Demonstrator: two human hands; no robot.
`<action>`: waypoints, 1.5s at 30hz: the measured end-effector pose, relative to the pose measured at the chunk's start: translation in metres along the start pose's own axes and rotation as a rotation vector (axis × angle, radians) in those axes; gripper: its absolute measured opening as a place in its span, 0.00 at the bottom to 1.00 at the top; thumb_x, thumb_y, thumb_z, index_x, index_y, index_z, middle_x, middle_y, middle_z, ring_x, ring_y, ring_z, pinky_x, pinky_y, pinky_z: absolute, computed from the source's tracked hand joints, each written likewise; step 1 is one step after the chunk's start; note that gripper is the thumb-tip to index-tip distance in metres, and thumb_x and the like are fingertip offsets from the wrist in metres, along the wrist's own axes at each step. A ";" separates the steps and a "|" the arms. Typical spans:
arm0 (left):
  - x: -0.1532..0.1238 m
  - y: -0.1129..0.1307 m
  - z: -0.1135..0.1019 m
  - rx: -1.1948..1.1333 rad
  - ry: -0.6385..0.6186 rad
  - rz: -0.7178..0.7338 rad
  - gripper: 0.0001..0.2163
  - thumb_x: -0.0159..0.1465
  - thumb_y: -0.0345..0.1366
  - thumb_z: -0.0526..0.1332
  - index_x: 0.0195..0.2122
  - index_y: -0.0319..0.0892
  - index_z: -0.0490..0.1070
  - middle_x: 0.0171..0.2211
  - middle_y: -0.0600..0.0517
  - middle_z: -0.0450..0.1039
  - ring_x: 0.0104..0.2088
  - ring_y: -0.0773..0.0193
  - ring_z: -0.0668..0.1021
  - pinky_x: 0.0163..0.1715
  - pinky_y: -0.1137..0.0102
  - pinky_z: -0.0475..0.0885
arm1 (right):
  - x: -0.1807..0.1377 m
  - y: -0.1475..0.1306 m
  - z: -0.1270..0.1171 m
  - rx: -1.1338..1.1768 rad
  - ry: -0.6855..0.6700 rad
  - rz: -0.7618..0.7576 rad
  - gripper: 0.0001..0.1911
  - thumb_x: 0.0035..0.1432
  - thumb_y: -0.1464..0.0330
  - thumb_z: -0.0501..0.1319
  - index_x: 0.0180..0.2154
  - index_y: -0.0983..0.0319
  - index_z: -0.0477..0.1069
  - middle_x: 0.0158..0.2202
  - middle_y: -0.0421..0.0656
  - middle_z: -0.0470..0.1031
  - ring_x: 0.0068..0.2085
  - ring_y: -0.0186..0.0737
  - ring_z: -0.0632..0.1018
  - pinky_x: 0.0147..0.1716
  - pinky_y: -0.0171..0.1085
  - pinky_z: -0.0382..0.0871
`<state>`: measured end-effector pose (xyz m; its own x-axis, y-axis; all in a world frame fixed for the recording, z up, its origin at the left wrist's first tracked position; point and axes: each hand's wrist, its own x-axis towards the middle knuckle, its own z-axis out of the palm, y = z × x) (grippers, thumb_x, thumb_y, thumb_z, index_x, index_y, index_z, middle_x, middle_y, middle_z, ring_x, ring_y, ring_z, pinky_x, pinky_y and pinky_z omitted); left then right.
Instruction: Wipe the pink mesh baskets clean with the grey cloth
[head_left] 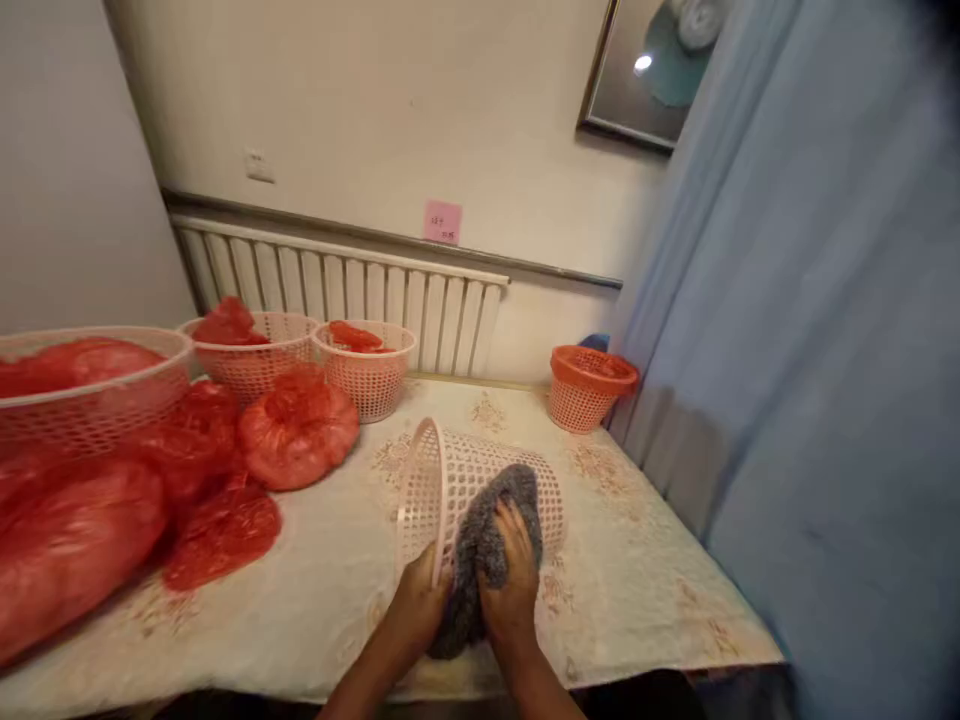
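Note:
A pale pink plastic mesh basket (450,470) lies on its side on the table near the front edge, its mouth turned left. A grey cloth (480,545) is draped over the basket's side. My right hand (514,570) presses flat on the cloth, fingers stretched along it. Just beside it, my left hand (418,605) grips the basket's rim at its lower edge, with fingers curled around it and touching the cloth.
Red plastic bags (296,428) lie heaped on the left of the table (322,590), beside several mesh baskets (367,365) holding more red bags. An orange basket (589,385) stands at the back right. A radiator (337,290) runs behind; a blue curtain (810,380) hangs on the right.

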<state>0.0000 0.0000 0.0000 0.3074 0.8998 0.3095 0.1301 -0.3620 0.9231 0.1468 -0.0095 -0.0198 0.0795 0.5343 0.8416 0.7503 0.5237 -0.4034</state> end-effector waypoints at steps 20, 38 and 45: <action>-0.011 0.013 0.012 -0.152 0.054 -0.080 0.19 0.56 0.25 0.54 0.50 0.40 0.70 0.48 0.48 0.75 0.49 0.55 0.74 0.52 0.65 0.67 | 0.079 -0.023 0.008 0.142 -0.184 0.027 0.26 0.48 0.75 0.57 0.52 0.64 0.67 0.52 0.48 0.71 0.55 0.45 0.69 0.57 0.46 0.61; 0.000 0.012 0.008 -0.066 0.083 -0.137 0.16 0.59 0.34 0.55 0.48 0.37 0.70 0.48 0.44 0.76 0.49 0.53 0.75 0.51 0.61 0.67 | 0.064 0.101 -0.033 -0.156 -0.046 0.357 0.23 0.53 0.71 0.52 0.52 0.60 0.67 0.51 0.45 0.72 0.52 0.43 0.72 0.53 0.42 0.63; -0.004 0.003 0.003 -0.048 0.076 -0.103 0.17 0.59 0.34 0.56 0.48 0.38 0.72 0.45 0.46 0.78 0.47 0.53 0.77 0.50 0.62 0.69 | 0.011 0.070 -0.022 -0.164 0.172 0.370 0.24 0.55 0.70 0.53 0.54 0.63 0.64 0.54 0.50 0.68 0.56 0.46 0.68 0.55 0.49 0.60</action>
<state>0.0025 -0.0053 0.0010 0.2226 0.9481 0.2271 0.1117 -0.2562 0.9602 0.2140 0.0183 -0.0309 0.4599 0.5404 0.7045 0.7442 0.1982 -0.6378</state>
